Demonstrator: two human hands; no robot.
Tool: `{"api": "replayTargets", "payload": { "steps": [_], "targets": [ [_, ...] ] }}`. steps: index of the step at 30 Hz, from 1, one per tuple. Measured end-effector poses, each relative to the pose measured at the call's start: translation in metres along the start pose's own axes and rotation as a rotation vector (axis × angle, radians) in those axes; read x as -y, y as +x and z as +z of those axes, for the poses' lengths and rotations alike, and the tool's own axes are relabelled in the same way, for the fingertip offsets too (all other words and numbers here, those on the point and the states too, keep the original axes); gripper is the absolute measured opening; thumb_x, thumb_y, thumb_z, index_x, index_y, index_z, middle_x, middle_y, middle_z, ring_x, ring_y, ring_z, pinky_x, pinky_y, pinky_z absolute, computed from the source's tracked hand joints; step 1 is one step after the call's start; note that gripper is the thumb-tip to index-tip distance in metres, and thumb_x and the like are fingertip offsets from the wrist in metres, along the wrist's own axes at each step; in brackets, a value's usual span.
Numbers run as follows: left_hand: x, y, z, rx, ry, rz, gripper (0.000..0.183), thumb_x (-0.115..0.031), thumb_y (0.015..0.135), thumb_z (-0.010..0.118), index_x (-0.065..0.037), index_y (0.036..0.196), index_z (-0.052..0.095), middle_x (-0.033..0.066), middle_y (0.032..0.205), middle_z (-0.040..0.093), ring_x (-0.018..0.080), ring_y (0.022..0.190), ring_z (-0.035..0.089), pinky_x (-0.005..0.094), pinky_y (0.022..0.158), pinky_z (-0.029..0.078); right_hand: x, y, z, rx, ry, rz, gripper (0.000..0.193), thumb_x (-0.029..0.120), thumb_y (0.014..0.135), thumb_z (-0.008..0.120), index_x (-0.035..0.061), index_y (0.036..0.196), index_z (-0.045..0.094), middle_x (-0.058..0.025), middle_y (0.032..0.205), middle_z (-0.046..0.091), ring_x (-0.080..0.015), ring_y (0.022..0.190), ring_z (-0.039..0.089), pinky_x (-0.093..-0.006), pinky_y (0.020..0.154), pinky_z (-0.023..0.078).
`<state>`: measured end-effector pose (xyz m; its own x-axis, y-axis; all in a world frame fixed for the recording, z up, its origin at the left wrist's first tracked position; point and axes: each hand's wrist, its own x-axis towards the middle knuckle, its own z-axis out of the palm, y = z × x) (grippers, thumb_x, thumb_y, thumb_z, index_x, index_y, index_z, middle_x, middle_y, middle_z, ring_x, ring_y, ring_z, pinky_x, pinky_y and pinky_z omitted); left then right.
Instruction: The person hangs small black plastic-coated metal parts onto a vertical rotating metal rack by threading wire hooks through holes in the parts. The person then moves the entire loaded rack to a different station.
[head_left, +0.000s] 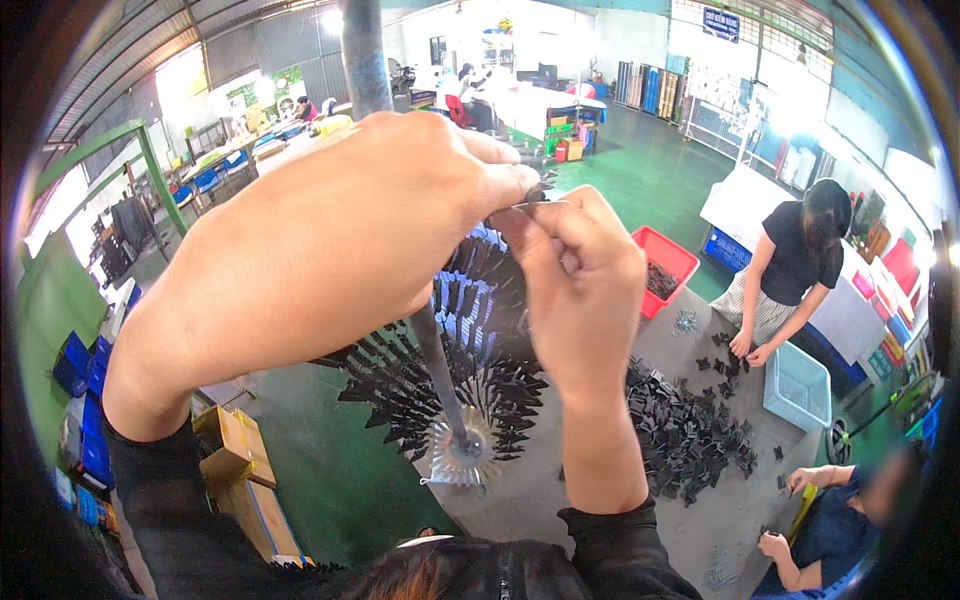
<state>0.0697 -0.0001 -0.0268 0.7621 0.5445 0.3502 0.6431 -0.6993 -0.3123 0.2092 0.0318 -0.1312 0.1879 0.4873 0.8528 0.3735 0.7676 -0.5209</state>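
Both my hands are raised in front of me, their fingertips meeting above a round rack. My left hand [400, 190] reaches across from the left with closed fingers at a small black piece [541, 188]; much of the piece is hidden. Close against it, my right hand [588, 280] pinches with thumb and index finger, and what lies in that pinch is too small to make out. Below them stands the rack, with a grey upright pole [432, 360] and thin metal wires [462, 445] fanning out around its foot. Many black pieces [390, 400] hang in rings around the pole.
Loose black pieces [690, 430] lie heaped on the grey table [600, 530] to the right. Beyond are a red basket [677, 250] and a light blue basket [800, 388]. Two co-workers' hands [750, 350] work along the right side. Cardboard boxes [240, 445] stand at lower left.
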Motion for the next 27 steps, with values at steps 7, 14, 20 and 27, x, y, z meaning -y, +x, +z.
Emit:
{"api": "replayTargets", "payload": {
  "steps": [7,14,20,27],
  "targets": [
    [-0.004,-0.004,-0.003,0.017,0.015,0.015,0.046,0.01,0.068,0.048,0.001,0.111,0.057,0.0184,0.109,0.059,0.035,0.1,0.056,0.0387,0.085,0.046,0.004,0.015,-0.039,0.333,0.377,0.199,0.011,0.008,0.078,0.065,-0.0014,0.075,0.068,-0.0054,0.066,0.058,-0.0106,0.061,0.048,-0.0245,0.058,0.036],
    [-0.013,-0.009,-0.006,-0.021,0.054,0.057,0.047,0.011,0.068,0.05,-0.002,0.113,0.057,0.0158,0.11,0.059,0.0343,0.097,0.057,0.0381,0.083,0.047,-0.005,0.012,-0.071,0.377,0.39,0.293,0.015,0.01,0.075,0.065,-0.0039,0.07,0.066,-0.0028,0.063,0.054,-0.0094,0.061,0.045,-0.0236,0.06,0.035],
    [0.006,-0.014,0.005,-0.109,-0.027,0.093,0.046,0.01,0.07,0.05,-0.003,0.114,0.056,0.0151,0.11,0.059,0.0347,0.1,0.056,0.0384,0.082,0.047,-0.023,-0.007,-0.114,0.347,0.226,0.357,0.017,0.013,0.074,0.064,-0.0038,0.068,0.066,-0.0008,0.061,0.049,-0.0082,0.06,0.041,-0.023,0.058,0.03],
    [0.004,-0.011,-0.001,-0.043,-0.076,0.096,0.054,0.009,0.069,0.055,-0.006,0.12,0.051,0.0134,0.121,0.053,0.0345,0.106,0.053,0.0398,0.083,0.047,-0.007,-0.01,-0.084,0.047,-0.179,0.19,0.011,0.011,0.073,0.07,0.0019,0.078,0.07,-0.0028,0.063,0.052,-0.0106,0.06,0.045,-0.0244,0.056,0.034]
  ]
}}
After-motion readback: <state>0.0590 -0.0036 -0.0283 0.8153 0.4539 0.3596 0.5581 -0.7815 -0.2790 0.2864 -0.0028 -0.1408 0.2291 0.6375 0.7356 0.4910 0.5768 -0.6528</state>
